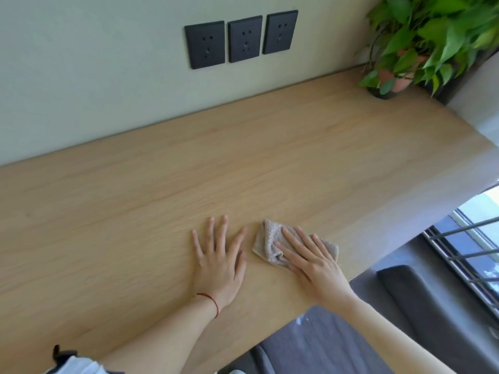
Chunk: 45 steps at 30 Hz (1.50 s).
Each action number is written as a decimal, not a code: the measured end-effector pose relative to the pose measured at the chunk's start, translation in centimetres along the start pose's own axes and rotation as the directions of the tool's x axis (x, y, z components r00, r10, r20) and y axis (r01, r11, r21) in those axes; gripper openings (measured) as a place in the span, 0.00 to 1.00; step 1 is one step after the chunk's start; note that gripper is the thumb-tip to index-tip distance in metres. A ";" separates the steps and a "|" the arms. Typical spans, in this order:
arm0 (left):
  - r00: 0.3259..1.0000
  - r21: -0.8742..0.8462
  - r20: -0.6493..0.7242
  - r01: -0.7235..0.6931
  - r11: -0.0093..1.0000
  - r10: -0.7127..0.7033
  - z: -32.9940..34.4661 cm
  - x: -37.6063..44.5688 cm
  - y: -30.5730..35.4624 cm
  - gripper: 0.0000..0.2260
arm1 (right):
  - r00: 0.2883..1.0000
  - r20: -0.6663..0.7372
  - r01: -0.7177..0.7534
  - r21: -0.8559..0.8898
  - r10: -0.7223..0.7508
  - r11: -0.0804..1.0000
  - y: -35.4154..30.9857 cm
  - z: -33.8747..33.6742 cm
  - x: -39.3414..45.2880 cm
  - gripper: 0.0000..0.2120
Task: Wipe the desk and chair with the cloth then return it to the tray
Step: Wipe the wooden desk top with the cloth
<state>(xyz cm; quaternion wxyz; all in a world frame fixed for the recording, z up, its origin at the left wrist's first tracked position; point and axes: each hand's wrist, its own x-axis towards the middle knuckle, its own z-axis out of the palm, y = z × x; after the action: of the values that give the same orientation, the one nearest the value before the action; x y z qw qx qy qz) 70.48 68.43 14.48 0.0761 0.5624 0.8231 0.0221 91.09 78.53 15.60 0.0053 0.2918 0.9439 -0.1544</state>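
A small folded beige cloth point(267, 238) lies on the light wooden desk point(135, 206) near its front right edge. My right hand point(310, 261) presses flat on the cloth, fingers stretched over it and pointing up-left. Just left of the cloth, my left hand point(218, 261) rests palm down on the bare wood with its fingers spread; a red string circles its wrist. The dark grey chair point(405, 300) shows below the desk edge at the lower right. No tray is in view.
A potted green plant point(421, 41) stands at the desk's far right corner. Three black wall sockets point(243, 39) sit on the pale wall behind the desk. A window with metal bars point(469, 255) is at the right.
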 end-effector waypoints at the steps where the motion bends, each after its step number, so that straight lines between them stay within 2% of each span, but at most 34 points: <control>1: 1.000 -0.010 -0.003 0.000 1.000 0.000 0.0 0.0 0.0 0.23 | 1.000 -0.025 -0.020 -0.005 0.020 1.000 1.8 -0.5 0.0 0.23; 3: 1.000 -0.017 -0.007 -0.001 1.000 0.001 0.2 0.1 0.0 0.24 | 0.979 -0.066 -0.196 -0.002 0.195 0.981 6.1 -1.8 1.4 0.24; 6: 1.000 -0.018 0.003 0.009 1.000 -0.009 0.2 0.1 0.0 0.24 | 0.837 -0.121 -0.538 -0.004 0.534 0.843 12.0 -4.0 5.9 0.22; 8: 1.000 -0.020 0.002 0.010 1.000 -0.010 0.2 0.2 0.0 0.24 | 0.766 -0.138 -0.628 0.043 0.628 0.777 12.9 -4.8 9.4 0.21; 9: 1.000 -0.014 0.005 0.010 1.000 -0.010 0.2 0.2 0.0 0.24 | 0.764 -0.146 -0.628 0.056 0.629 0.776 12.0 -4.8 11.0 0.21; 11: 1.000 0.008 0.012 0.008 1.000 -0.008 0.3 0.1 -0.1 0.25 | 0.832 -0.154 -0.534 0.037 0.533 0.845 8.7 -4.0 13.2 0.21; 14: 1.000 0.001 0.027 0.007 1.000 -0.007 0.2 0.0 -0.1 0.25 | 0.968 -0.101 -0.234 -0.023 0.231 0.972 2.0 -1.6 12.2 0.22; 16: 1.000 -0.033 0.026 0.007 0.999 -0.007 0.0 -0.1 0.0 0.25 | 0.998 -0.057 -0.033 -0.007 0.033 0.999 -0.4 -0.6 8.4 0.22; 17: 1.000 -0.049 0.021 0.010 0.999 -0.009 -0.1 0.0 0.1 0.25 | 0.999 -0.032 0.009 0.005 -0.009 1.000 0.3 -0.9 6.7 0.22; 18: 1.000 -0.057 0.019 0.010 0.998 -0.009 -0.1 0.0 0.1 0.25 | 1.000 -0.026 -0.007 0.004 0.007 1.000 2.1 -1.5 5.2 0.22; 20: 1.000 -0.054 0.016 0.006 0.999 -0.005 0.0 0.1 0.0 0.25 | 0.974 -0.040 -0.223 -0.010 0.222 0.975 7.0 -3.3 3.2 0.21; 22: 1.000 -0.045 0.014 0.000 0.999 0.001 0.1 0.1 -0.1 0.26 | 0.865 -0.062 -0.497 0.030 0.498 0.867 11.3 -5.1 1.7 0.19; 24: 1.000 -0.045 0.014 0.000 0.999 0.001 0.1 0.2 -0.1 0.26 | 0.786 -0.108 -0.603 0.085 0.609 0.793 12.5 -5.3 0.5 0.19; 27: 1.000 -0.032 0.014 -0.005 0.999 0.006 0.3 0.0 -0.1 0.26 | 0.756 -0.189 -0.613 0.133 0.627 0.779 8.9 -3.3 -1.4 0.19; 31: 1.000 -0.026 0.002 -0.004 1.000 0.004 0.1 0.0 -0.2 0.25 | 0.748 -0.273 -0.578 0.179 0.605 0.796 -1.3 0.1 -3.6 0.26; 33: 1.000 -0.044 -0.004 -0.003 0.999 0.003 0.0 0.1 -0.1 0.25 | 0.810 -0.279 -0.488 0.166 0.516 0.857 -6.4 2.1 -3.7 0.30; 35: 1.000 -0.048 -0.006 -0.007 0.999 0.007 0.0 0.0 -0.1 0.24 | 0.901 -0.213 -0.358 0.128 0.378 0.925 -9.5 3.2 -4.1 0.34; 37: 1.000 -0.033 -0.009 -0.009 0.999 0.009 0.1 0.0 -0.1 0.24 | 0.961 -0.149 -0.224 0.070 0.232 0.972 -8.4 2.5 -4.7 0.38; 39: 1.000 -0.042 -0.016 -0.006 0.999 0.006 0.1 0.0 -0.1 0.23 | 0.980 -0.093 -0.176 0.038 0.179 0.984 -4.9 0.9 -4.7 0.39; 41: 0.999 -0.052 -0.035 -0.011 0.999 0.009 0.1 0.0 0.0 0.23 | 0.956 -0.108 -0.269 0.044 0.272 0.962 -0.3 -0.6 -3.4 0.31; 43: 0.999 -0.043 -0.043 -0.015 0.999 0.013 0.1 0.1 0.0 0.22 | 0.876 -0.131 -0.460 0.067 0.465 0.885 4.2 -2.2 -0.1 0.24; 45: 0.999 -0.033 -0.045 -0.016 0.999 0.014 0.2 0.1 0.0 0.22 | 0.783 -0.139 -0.599 0.096 0.607 0.795 7.3 -3.2 4.2 0.24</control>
<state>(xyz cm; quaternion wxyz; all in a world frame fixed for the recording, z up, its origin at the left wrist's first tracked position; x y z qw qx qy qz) 70.48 68.50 14.29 0.0668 0.5666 0.8199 0.0488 91.91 87.52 16.08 -0.0292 0.5896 0.7945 -0.1421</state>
